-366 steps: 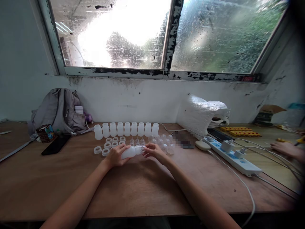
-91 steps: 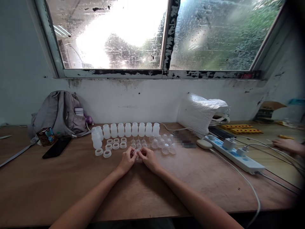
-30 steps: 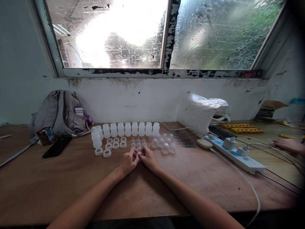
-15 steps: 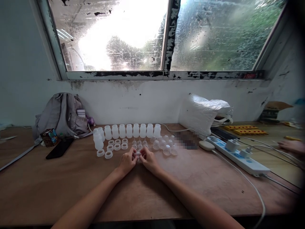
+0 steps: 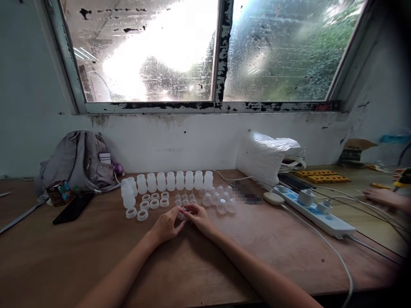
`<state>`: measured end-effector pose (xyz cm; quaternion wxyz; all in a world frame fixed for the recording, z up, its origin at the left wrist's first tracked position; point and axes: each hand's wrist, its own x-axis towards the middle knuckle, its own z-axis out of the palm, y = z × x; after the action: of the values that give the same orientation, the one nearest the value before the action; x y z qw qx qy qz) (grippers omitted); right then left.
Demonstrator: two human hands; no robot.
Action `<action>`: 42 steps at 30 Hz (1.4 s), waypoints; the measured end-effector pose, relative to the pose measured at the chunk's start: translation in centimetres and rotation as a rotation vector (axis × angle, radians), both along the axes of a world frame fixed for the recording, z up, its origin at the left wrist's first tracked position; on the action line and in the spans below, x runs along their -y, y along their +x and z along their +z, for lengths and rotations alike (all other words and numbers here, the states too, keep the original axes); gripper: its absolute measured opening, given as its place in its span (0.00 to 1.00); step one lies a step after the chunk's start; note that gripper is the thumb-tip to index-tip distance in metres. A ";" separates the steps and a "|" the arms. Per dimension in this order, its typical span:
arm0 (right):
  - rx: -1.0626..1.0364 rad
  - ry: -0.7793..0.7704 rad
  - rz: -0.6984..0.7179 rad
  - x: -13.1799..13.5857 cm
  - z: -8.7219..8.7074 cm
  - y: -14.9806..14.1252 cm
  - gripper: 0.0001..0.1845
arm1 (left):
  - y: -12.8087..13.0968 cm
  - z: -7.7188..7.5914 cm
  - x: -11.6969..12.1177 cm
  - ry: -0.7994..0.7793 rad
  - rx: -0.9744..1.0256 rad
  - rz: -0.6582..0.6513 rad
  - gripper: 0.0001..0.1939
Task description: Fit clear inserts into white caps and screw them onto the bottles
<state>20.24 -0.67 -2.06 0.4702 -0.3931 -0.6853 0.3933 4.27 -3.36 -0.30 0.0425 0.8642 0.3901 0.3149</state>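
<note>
My left hand (image 5: 166, 223) and my right hand (image 5: 199, 219) meet in front of the rows of bottle parts. Their fingers are closed around a small clear teat (image 5: 181, 217), mostly hidden by the fingers. Just beyond them stand several more clear teats (image 5: 185, 197). To the left lie several white screw rings (image 5: 143, 214), and on the right sit several clear domed caps (image 5: 221, 206). Behind all of these, a row of frosted baby bottles (image 5: 161, 182) stands upright, with a few more bottles (image 5: 129, 197) at its left end.
A grey backpack (image 5: 78, 158), a small carton (image 5: 60, 192) and a black phone (image 5: 73, 208) lie at left. To the right are a white power strip (image 5: 321, 218) with cables, a round white puck (image 5: 273, 198) and a silvery bag (image 5: 261, 156). Another person's hand (image 5: 387, 199) is at far right.
My hands have drawn closer, and my right fingers now reach over the teat, covering more of it. The view has shifted slightly. A yellow-and-black tool now shows by the other person's hand.
</note>
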 end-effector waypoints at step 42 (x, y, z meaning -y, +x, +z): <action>0.791 0.327 -0.795 -11.0 11.0 9.8 0.12 | 0.3 -0.8 -0.6 0.049 -0.026 0.152 0.07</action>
<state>30.00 10.34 8.93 0.3445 -0.6594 -0.6606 -0.1008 4.56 -2.79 -1.08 -0.0080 0.8369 0.4473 0.3154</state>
